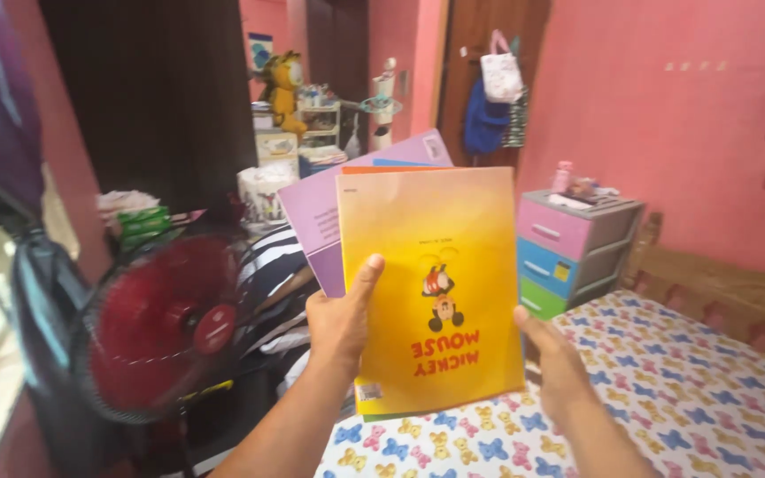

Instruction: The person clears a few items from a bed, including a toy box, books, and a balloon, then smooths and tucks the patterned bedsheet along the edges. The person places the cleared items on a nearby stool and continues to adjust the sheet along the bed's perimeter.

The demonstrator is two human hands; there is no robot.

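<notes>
1. Above the near edge of the bed (710,389), a yellow notebook (431,283) with an upside-down cartoon mouse on its cover is held upright in mid-air.
2. Behind it, a purple notebook (316,221) fans out to the left, with orange and blue edges peeking above.
3. Left hand (340,320) clamps the stack's left edge, thumb pressed on the yellow cover.
4. Right hand (560,367) touches the right edge, fingers partly open; whether it grips, I cannot tell.
5. Below lies a bedsheet printed with colourful mouse heads.
6. Beyond, a pastel drawer unit (573,252) stands against the pink wall; a red fan (166,323) sits left.
</notes>
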